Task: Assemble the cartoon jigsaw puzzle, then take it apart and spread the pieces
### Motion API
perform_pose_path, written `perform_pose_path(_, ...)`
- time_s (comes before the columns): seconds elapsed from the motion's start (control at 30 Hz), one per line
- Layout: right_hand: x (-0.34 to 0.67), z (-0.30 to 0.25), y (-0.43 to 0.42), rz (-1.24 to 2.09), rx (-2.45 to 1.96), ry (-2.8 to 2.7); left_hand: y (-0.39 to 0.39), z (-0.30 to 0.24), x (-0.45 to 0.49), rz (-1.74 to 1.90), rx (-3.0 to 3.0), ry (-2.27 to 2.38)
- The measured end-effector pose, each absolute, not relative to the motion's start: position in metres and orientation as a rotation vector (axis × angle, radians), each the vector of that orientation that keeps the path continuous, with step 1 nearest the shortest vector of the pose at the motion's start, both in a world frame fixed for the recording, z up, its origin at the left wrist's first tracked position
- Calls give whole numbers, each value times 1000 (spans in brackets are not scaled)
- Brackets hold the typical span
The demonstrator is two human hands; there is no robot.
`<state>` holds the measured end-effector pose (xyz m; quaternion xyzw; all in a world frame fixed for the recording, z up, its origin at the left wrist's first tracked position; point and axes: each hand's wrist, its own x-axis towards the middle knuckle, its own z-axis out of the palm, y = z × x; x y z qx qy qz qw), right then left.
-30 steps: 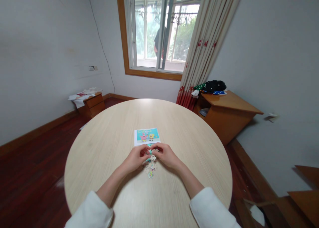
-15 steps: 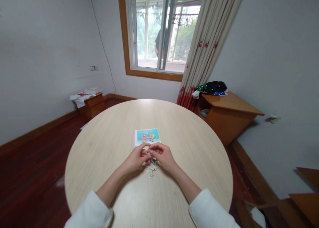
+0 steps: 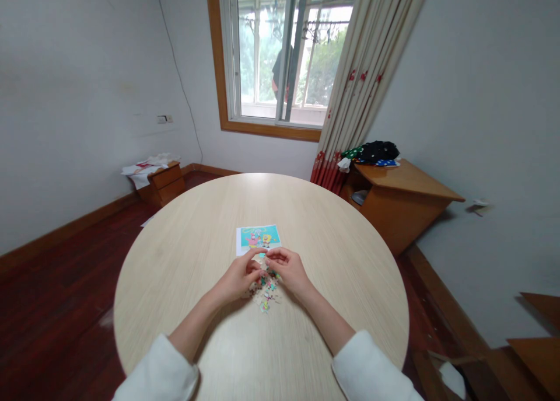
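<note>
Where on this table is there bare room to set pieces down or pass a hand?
Bare tabletop runs from the left hand to the left rim, from the right hand to the right rim, and beyond the picture card to the far rim. Crowded: the middle, where both hands meet over the loose puzzle pieces just short of the card.

No legible writing shows on the picture card (image 3: 258,237).

A round pale wooden table (image 3: 196,243) bears a cartoon picture card (image 3: 258,236) and scattered puzzle pieces (image 3: 266,300).
</note>
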<state>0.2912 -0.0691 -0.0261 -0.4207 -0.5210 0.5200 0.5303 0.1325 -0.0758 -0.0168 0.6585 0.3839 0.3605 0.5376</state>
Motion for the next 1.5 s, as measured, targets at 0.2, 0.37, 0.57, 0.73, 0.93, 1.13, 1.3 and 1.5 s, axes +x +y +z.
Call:
perform_pose_path(0.2,292,-26,-68,1410,-1013,-1082,-72,-22,131,892,1663,932)
perform_pose_path(0.37,292,-26,-67,1435,-1002,-1106,-75,-17,131,882,1670,917)
perform_pose_path(0.57,291,-27,-70,1146,-1001,-1307,-77,-11,132,884,1676,915)
perform_pose_path(0.73,291,-24,-74,917,-1045,-1457,-76,-14,133,905,1584,903)
perform_pose_path(0.93,292,-24,-70,1151,-995,-1307,-77,-9,132,909,1524,871)
perform_pose_path(1.13,292,-24,-70,1349,-977,-1182,-74,-18,130,919,1636,931)
perform_pose_path(1.3,293,-20,-74,1347,-963,-1264,-68,-25,127,955,1743,1076)
perform_pose_path(1.5,296,-21,-71,1151,-1050,-1389,-68,-20,123,1053,1815,1234)
